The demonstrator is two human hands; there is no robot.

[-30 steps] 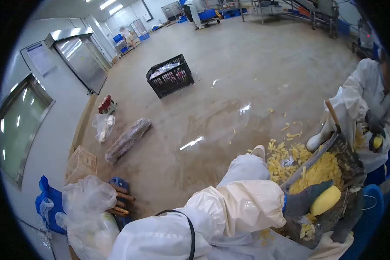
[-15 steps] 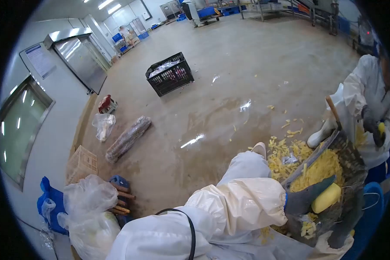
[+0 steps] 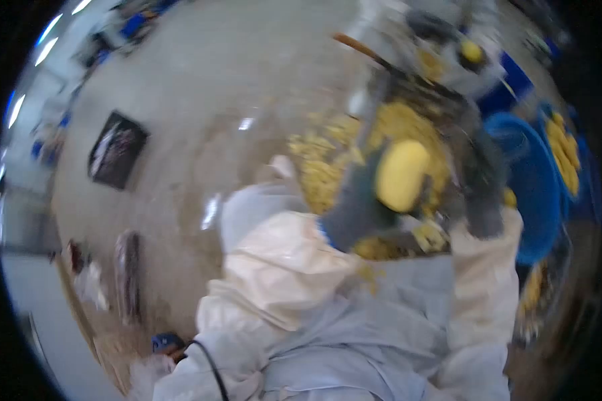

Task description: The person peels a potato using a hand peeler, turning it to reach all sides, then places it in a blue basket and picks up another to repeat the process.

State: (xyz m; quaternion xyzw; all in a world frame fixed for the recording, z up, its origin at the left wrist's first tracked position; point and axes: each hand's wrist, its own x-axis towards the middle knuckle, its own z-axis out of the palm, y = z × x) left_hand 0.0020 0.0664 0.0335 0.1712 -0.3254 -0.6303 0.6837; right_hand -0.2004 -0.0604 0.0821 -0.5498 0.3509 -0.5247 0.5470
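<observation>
My left hand (image 3: 362,204), in a grey glove, holds a smooth yellow peeled piece (image 3: 403,175) at the right of centre. My right hand (image 3: 483,177), also gloved in grey, is just right of it with its fingers blurred; whether it holds a tool cannot be made out. Below and behind the hands lies a heap of yellow peelings (image 3: 408,123), with more pieces scattered on the floor to its left. A grey-white apron (image 3: 381,314) covers my lap.
Across the heap, a co-worker's gloved hand (image 3: 435,27) is near another yellow piece (image 3: 471,51). A wooden handle (image 3: 361,48) sticks out there. Blue tubs (image 3: 532,194) stand at the right, one with yellow pieces. A black crate (image 3: 117,150) and a wrapped roll (image 3: 128,277) lie left.
The view has swung right and down, so the heap and both hands appear nearer the middle. My right hand and the blue tubs show more fully. The yellow piece remains in my left hand.
</observation>
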